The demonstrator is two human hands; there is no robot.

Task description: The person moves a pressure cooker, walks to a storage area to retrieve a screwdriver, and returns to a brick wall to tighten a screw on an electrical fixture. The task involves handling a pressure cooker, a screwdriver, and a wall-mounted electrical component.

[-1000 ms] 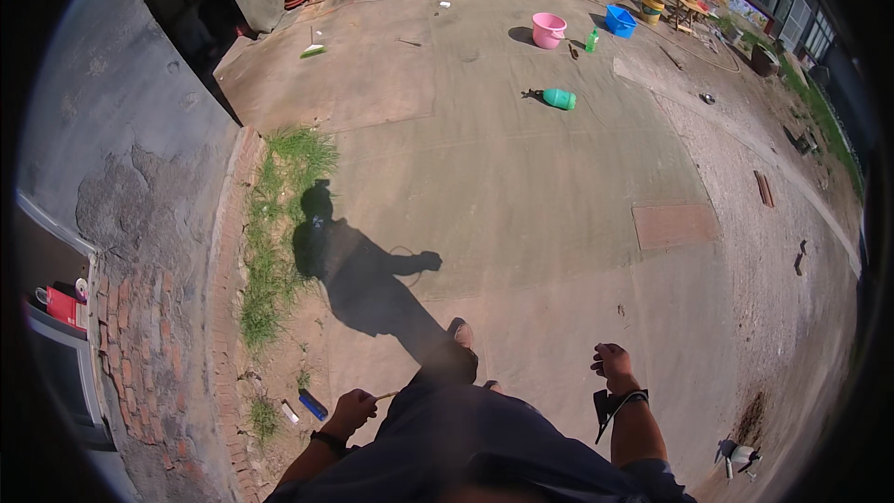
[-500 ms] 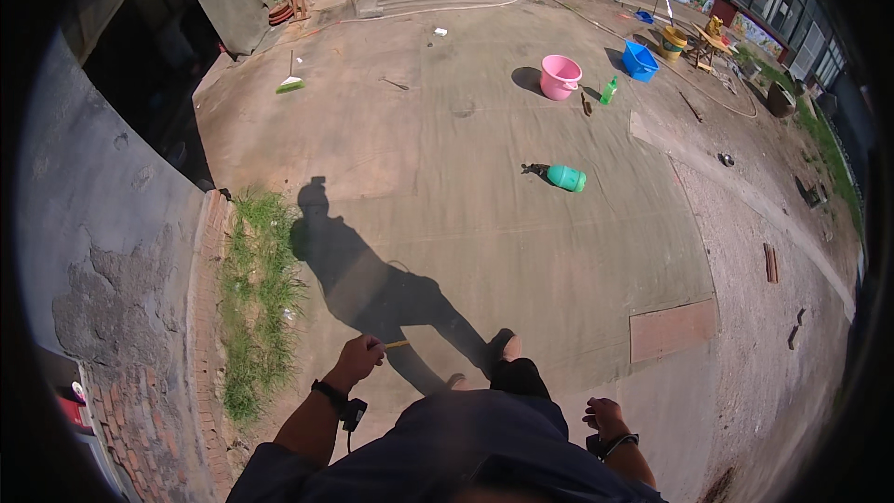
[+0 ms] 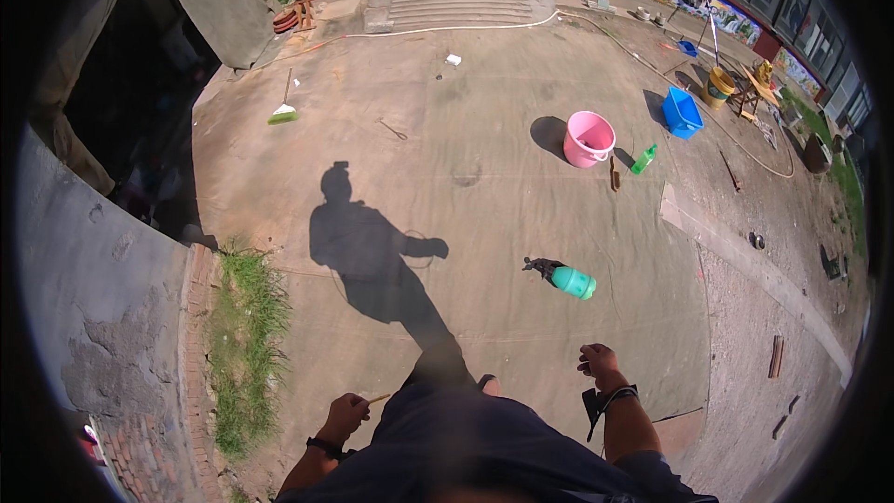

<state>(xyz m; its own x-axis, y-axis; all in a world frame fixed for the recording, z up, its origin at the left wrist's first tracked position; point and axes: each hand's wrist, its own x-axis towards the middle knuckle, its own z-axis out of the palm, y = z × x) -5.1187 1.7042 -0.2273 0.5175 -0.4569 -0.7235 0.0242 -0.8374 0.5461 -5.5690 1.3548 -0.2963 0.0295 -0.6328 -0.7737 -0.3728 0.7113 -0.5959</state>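
Observation:
Low on the left, my left hand (image 3: 345, 415) is closed around one end of a thin yellowish stick (image 3: 379, 398), whose other end points right. On the other side, my right hand (image 3: 601, 361) hangs away from my body with its fingers loosely curled and a gap between them; nothing shows in it. Ahead of that hand, apart from it, a green pump spray bottle (image 3: 574, 282) with a black head lies on its side on the ground. Both wrists wear dark bands.
Farther ahead stand a pink bucket (image 3: 589, 140), a brown brush (image 3: 615, 174), a green bottle (image 3: 643, 159) and a blue tub (image 3: 682, 113). A broom (image 3: 283, 112) lies at the far left. Grass (image 3: 247, 345) edges the left wall; steps (image 3: 470, 5) rise at the back, with a hose (image 3: 447, 30) before them.
I have moved forward, so the spray bottle and buckets sit nearer. My left hand with the stick has drawn back toward my body; my right hand has swung forward.

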